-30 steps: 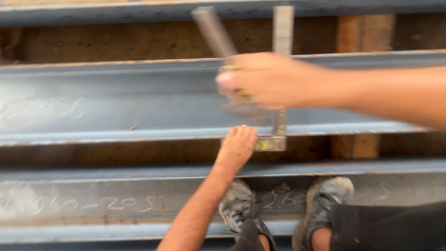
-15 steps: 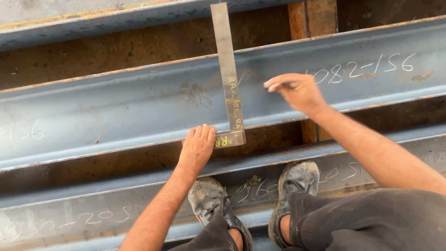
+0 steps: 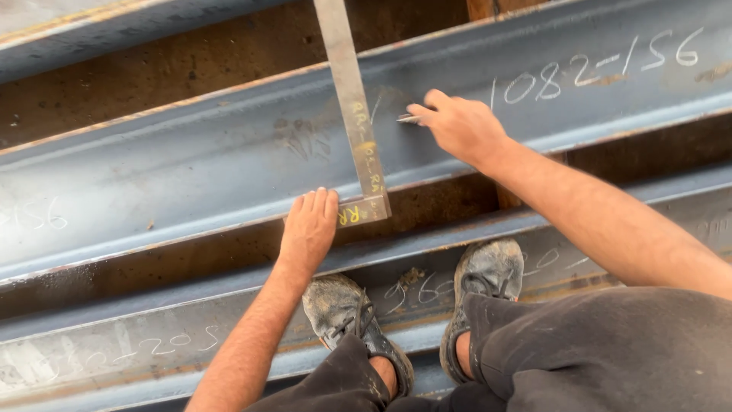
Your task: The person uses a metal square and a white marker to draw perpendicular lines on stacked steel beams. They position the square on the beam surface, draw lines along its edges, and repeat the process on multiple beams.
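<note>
Pinched in the right hand [image 3: 461,126], a marker tip [image 3: 408,119] sits at three o'clock of the steel square [image 3: 352,107] — its blade running twelve-to-six — while the left hand [image 3: 309,225] lies open-fingered on the beam flange [image 3: 191,233].

No packages, no stuck-on labels, no signs, no screens here. The nearest thing to labelling is handwriting: white chalk marks on the grey steel beam [image 3: 191,175] at its upper right and far left, more chalk on the lower beam [image 3: 114,343] by the shoes, and yellow paint marks running down the metal square [image 3: 358,130] to its foot.
</note>
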